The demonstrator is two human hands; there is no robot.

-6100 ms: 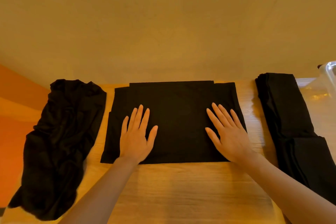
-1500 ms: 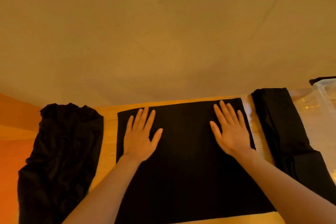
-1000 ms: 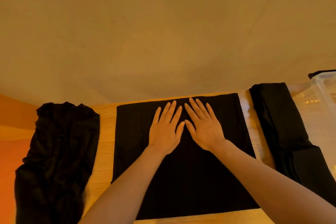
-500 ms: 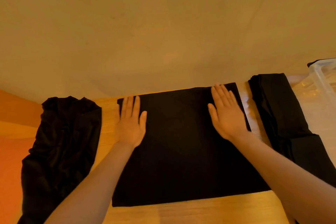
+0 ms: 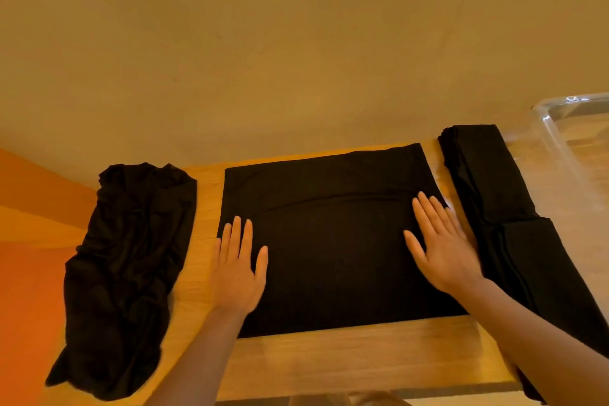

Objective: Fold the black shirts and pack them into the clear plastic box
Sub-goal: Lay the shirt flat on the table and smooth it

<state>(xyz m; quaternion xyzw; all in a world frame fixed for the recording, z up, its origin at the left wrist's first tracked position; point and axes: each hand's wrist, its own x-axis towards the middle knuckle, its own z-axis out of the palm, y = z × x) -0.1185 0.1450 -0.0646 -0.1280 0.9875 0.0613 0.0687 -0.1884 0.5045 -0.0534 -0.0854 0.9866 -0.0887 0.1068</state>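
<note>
At the counter's [image 5: 379, 359] left, a crumpled heap of black shirts [image 5: 128, 273] awaits folding. In the middle, the left hand [image 5: 238, 270] and right hand [image 5: 440, 247] press flat, fingers straight and gripping nothing, on a half-folded black shirt [image 5: 333, 241]. Right of it lie folded shirts [image 5: 504, 224], unpacked; the clear plastic box [image 5: 560, 142] looks empty.

The clear plastic box [image 5: 575, 142] and folded shirts [image 5: 514, 224] run off the right edge, contents seemingly unreadable.
</note>
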